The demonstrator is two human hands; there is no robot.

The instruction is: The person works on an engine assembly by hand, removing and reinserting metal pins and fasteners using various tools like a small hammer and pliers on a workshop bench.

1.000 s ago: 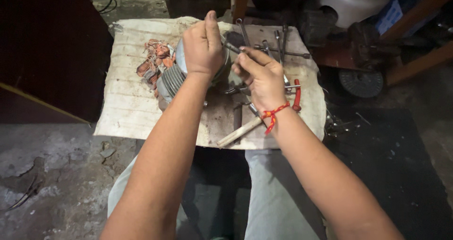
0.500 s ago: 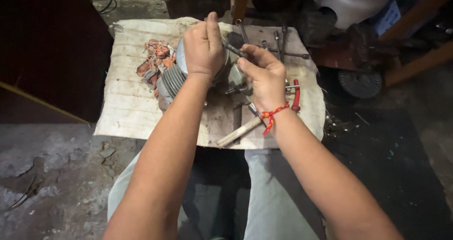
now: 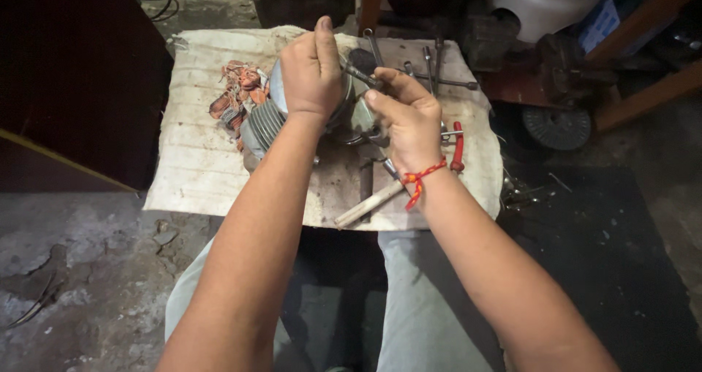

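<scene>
Down on the cloth-covered counter (image 3: 197,160) in front of my knees lies the small finned motor (image 3: 265,123), tipped on its side near the middle of the cloth. My left hand (image 3: 313,70) is clamped over the top of its housing, fingers closed, pressing it down. My right hand (image 3: 409,119) pinches a slim metal tool (image 3: 362,74), its tip reaching toward the motor just beside my left thumb. A bundle of copper wire (image 3: 235,94) sits touching the motor's far left side, and loose spanners (image 3: 431,65) lie behind my hands, with red-handled pliers (image 3: 458,147) and a wooden handle (image 3: 369,205) near my right wrist.

As I judge it, the round housing could roll under my palm if I push sideways. Then the tool tip might slip off and jab my left thumb, since it is so close.
</scene>
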